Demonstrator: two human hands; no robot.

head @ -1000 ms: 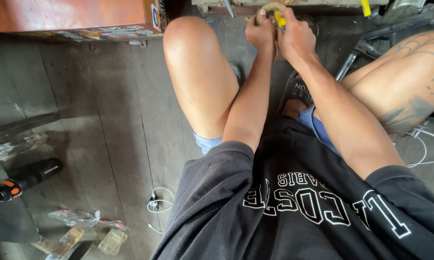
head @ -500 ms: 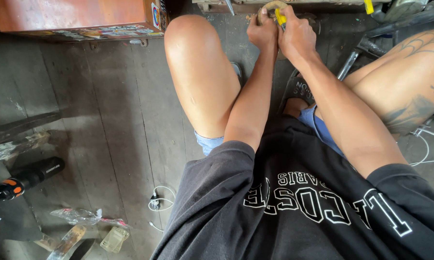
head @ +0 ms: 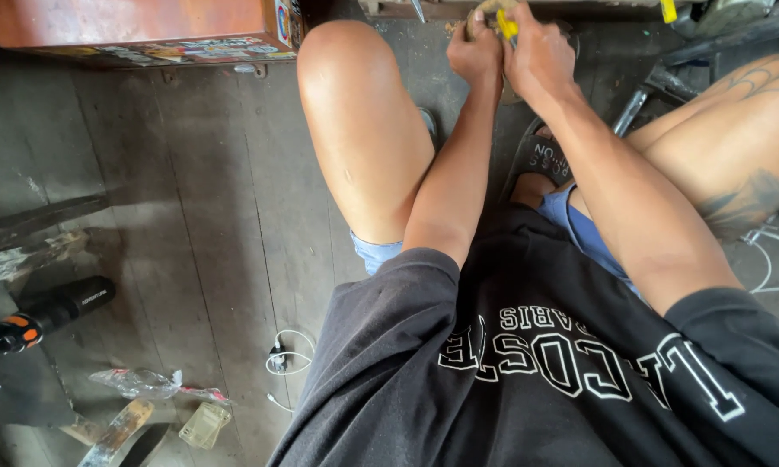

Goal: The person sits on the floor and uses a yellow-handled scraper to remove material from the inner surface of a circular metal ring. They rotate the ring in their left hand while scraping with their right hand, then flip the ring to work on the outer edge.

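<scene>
Both my hands are stretched out in front of me near the top edge of the head view, between my bare knees. My left hand (head: 474, 54) is closed around a small tan, ring-shaped piece (head: 485, 7) that is cut off by the frame's top. My right hand (head: 541, 54) grips a thin yellow-handled tool (head: 506, 23) whose tip meets that piece. The two hands touch each other. What the tool's tip does is hidden.
A wooden box (head: 139, 30) stands at the top left on the plank floor. A black and orange torch (head: 44, 313), plastic wrappers (head: 143, 382) and a white cable (head: 284, 356) lie at the lower left. A sandal (head: 541, 160) and metal rods (head: 632, 108) lie by my right leg.
The view has shifted slightly; my hands stay together on the piece and tool at the top edge, with little movement.
</scene>
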